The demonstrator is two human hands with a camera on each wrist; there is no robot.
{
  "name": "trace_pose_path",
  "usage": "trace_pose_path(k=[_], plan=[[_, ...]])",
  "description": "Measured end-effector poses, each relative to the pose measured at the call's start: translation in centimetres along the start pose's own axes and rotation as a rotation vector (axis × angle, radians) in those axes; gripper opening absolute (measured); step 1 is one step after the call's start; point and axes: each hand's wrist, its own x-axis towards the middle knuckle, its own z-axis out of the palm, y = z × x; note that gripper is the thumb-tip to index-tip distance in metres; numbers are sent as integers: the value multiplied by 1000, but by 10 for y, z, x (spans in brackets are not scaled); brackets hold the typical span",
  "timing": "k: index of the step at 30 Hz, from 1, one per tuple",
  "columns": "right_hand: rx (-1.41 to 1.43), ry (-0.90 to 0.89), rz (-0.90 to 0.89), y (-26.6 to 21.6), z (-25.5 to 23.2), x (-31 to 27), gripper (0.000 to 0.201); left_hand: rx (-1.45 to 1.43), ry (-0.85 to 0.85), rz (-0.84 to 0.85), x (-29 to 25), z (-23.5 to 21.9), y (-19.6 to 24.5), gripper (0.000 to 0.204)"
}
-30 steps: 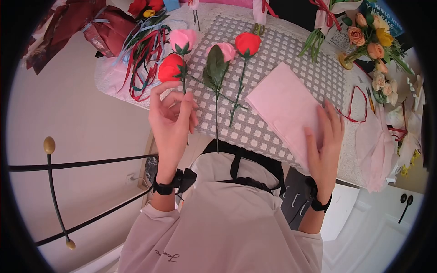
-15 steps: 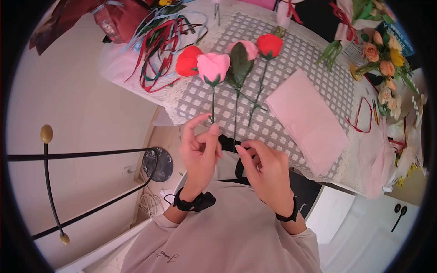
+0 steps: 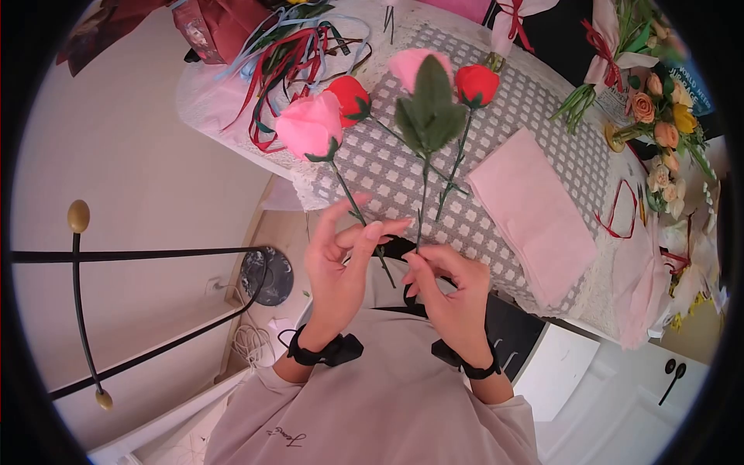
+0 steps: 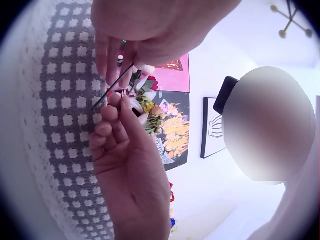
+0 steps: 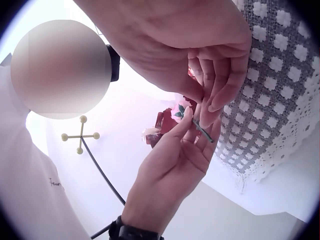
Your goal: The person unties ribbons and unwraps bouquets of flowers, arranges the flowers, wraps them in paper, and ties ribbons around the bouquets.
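Note:
In the head view my left hand (image 3: pixel 337 260) holds a pink rose (image 3: pixel 308 125) by its green stem, the bloom tilting to the upper left. Beside it, my right hand (image 3: pixel 453 287) pinches the lower stem of a second pink rose (image 3: pixel 409 68), whose dark green leaf (image 3: pixel 430 101) partly covers the bloom. The hands are close together at the table's near edge. Two red roses, one at the left (image 3: pixel 349 97) and one at the right (image 3: pixel 477 84), lie on the grey-and-white checked cloth (image 3: pixel 535 101). From the right wrist, the left hand (image 5: pixel 167 170) shows with its rose stem between thumb and fingers.
Folded pink paper (image 3: pixel 535 217) lies on the cloth's right side. Tangled ribbons (image 3: pixel 298 62) and a dark red wrapped bundle (image 3: pixel 213 31) sit at the back left. Several orange and yellow flowers (image 3: pixel 659 112) stand at the right, near a red ribbon loop (image 3: pixel 618 209).
My right hand has left the pink paper, moved left and now pinches the leafy rose's stem. My left hand has brought its pink rose nearer my body and tilted it left.

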Motion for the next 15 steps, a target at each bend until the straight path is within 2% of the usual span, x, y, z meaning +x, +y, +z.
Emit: trace_pose_path(k=[2, 5, 7, 11, 15], plan=[[13, 13, -51, 3, -2, -5, 7, 22, -41, -15, -2, 0, 0, 33], [-119, -33, -115, 10, -10, -15, 6, 118, -104, -16, -7, 9, 1, 29], [-197, -21, -172, 20, -15, -24, 7, -14, -107, -133, -12, 21, 3, 24], [-153, -75, -121, 20, -28, -37, 8, -29, -193, -167, -19, 30, -7, 20], [-66, -138, -73, 18, -38, -45, 10, -63, -243, -130, -20, 36, -11, 19]])
